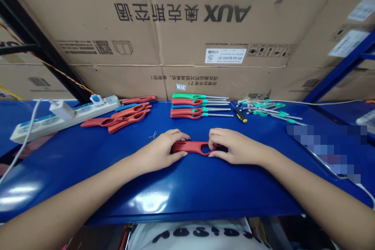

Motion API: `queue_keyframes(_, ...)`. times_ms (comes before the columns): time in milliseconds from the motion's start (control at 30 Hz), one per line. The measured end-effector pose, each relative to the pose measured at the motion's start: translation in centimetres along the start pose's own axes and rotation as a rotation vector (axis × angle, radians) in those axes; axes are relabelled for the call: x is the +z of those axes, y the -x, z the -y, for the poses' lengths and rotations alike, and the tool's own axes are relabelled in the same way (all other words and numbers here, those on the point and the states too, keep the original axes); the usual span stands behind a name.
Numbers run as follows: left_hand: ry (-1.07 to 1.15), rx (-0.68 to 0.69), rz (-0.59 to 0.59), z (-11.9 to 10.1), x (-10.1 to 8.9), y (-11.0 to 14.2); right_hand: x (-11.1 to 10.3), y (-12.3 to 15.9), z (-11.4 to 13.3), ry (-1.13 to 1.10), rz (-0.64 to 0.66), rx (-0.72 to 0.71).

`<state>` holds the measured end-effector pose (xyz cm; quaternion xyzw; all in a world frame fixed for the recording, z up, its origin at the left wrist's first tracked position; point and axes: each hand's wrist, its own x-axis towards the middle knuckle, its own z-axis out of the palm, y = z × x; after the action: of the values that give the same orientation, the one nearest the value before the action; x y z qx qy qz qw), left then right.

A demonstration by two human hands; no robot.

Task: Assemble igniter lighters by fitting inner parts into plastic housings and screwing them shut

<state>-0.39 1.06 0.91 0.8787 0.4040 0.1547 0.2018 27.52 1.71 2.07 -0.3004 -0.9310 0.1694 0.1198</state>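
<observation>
Between my two hands a red lighter handle (191,147), the body of a long-nosed lighter, lies on the blue table. My left hand (164,150) grips its left end between thumb and fingers. The fingers of my right hand (225,146) close on the other end, beside the finger hole, and partly hide it. No metal tube shows on this handle. Just past my left hand lie several small metal pins (154,135). Further back is a stack of lighters (187,106) in green, red and blue, their metal tubes pointing right.
Several loose handles (129,117) lie at back left near a white power strip (73,115). At back right are a screwdriver (239,113) and a pile of metal tubes with green ends (269,108). A cardboard sheet (175,47) stands behind. A blurred-out flat object (325,152) lies right.
</observation>
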Motion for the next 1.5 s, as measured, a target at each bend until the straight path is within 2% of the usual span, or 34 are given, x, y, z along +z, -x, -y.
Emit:
queue_keyframes(133,0.026,0.007,-0.043,0.3,0.6,-0.3,0.0,0.1,-0.4,-0.082,-0.019,0.057)
queue_keyframes(300,0.011,-0.032,-0.110,0.2,0.8,-0.1,-0.3,0.0,-1.0,0.000,-0.367,0.153)
queue_keyframes(333,0.010,-0.038,-0.114,0.2,0.8,-0.1,-0.5,0.1,-1.2,0.020,-0.405,0.181)
queue_keyframes(400,0.006,-0.024,-0.121,0.3,0.8,-0.2,-1.0,0.4,-1.6,0.004,-0.370,0.224)
queue_keyframes(533,0.027,0.020,-0.164,0.9,1.2,-0.5,-1.4,1.0,-2.0,-0.168,-0.033,0.212)
queue_keyframes(633,0.068,0.009,-0.187,1.3,1.5,-0.7,-1.0,0.9,-1.9,-0.182,0.101,0.216)
queue_keyframes(733,0.064,0.021,-0.203,1.1,1.5,-0.6,-0.6,0.5,-2.0,-0.166,0.071,0.241)
queue_keyframes(867,0.014,0.090,-0.191,-0.3,1.0,-0.2,-1.5,0.8,-3.3,-0.013,-0.193,0.277)
queue_keyframes(967,-0.014,0.159,-0.125,-1.2,1.0,0.3,-3.4,2.1,-5.8,0.173,-0.357,0.382)
queue_keyframes(1067,-0.043,0.204,-0.072,-1.5,1.3,0.6,-5.2,4.3,-9.5,0.319,-0.543,0.573)
queue_keyframes(1133,-0.054,0.219,-0.042,-1.5,1.4,0.7,-6.1,6.0,-12.2,0.356,-0.610,0.703)
queue_keyframes(1167,-0.058,0.223,-0.031,-1.5,1.4,0.7,-6.3,6.9,-13.4,0.335,-0.625,0.816)
queue_keyframes(1300,-0.088,0.217,-0.028,-1.6,0.9,0.8,-6.6,9.4,-16.1,0.315,-0.600,1.047)
queue_keyframes(1400,-0.117,0.196,-0.034,-1.6,0.4,0.9,-6.6,9.9,-16.2,0.312,-0.540,1.169)
queue_keyframes(1500,-0.091,0.148,0.001,-1.5,0.1,0.8,-6.7,9.6,-15.7,0.316,-0.477,1.230)
